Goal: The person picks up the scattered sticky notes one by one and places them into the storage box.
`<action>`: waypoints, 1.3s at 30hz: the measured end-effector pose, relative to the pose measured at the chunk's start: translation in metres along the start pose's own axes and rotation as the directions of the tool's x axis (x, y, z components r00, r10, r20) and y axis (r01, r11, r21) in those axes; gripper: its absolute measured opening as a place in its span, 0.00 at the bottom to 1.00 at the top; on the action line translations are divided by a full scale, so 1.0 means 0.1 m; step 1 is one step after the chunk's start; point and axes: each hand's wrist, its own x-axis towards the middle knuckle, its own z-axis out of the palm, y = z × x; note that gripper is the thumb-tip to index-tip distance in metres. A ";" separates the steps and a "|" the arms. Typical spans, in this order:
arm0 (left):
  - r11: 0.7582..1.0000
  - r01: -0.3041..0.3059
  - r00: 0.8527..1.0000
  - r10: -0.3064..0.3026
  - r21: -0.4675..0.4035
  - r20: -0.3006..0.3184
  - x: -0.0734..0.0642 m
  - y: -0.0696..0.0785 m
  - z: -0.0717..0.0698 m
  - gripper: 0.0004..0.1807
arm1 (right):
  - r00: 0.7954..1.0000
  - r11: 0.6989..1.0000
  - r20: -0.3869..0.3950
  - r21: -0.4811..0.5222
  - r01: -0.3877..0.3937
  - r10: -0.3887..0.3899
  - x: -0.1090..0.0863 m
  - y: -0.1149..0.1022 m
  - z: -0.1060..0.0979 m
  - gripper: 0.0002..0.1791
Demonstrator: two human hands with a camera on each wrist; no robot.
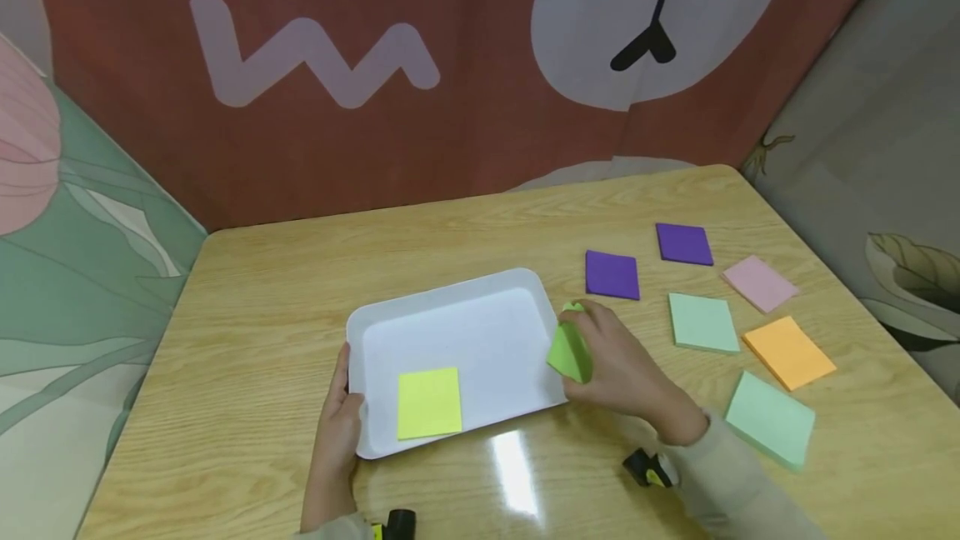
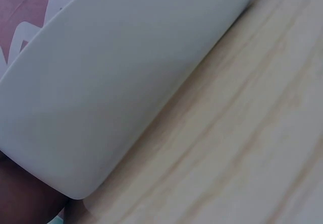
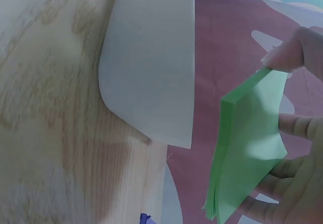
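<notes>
My right hand [image 1: 618,361] pinches a green sticky note pad [image 1: 572,352] by its edges, just over the right end of a white tray [image 1: 495,340]. In the right wrist view, the green pad [image 3: 252,138] is slightly bowed, thumb on one edge and fingers along another. My left hand [image 1: 337,432] holds the tray's left end; in the left wrist view only a dark bit of that hand [image 2: 30,193] shows at the tray's corner. A yellow sticky note pad [image 1: 429,403] lies flat inside the tray, near its front left.
Right of the tray lie purple pads [image 1: 612,274] [image 1: 684,244], a pink pad [image 1: 761,283], an orange pad [image 1: 789,352] and mint pads [image 1: 703,322] [image 1: 770,420]. The wooden table [image 1: 247,340] ends at a brown printed cloth [image 1: 480,140] behind.
</notes>
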 end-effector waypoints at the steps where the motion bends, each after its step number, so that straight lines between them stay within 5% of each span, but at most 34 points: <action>1: 1.000 -0.001 1.000 0.001 -0.003 0.001 0.00 0.00 0.00 0.36 | 1.000 1.000 0.004 0.002 -0.001 0.001 0.00 0.00 0.01 0.37; 39: 1.000 0.021 1.000 -0.021 0.017 -0.011 0.00 0.01 0.00 0.36 | 0.994 0.994 0.007 0.014 0.105 -0.106 0.13 -0.14 0.18 0.39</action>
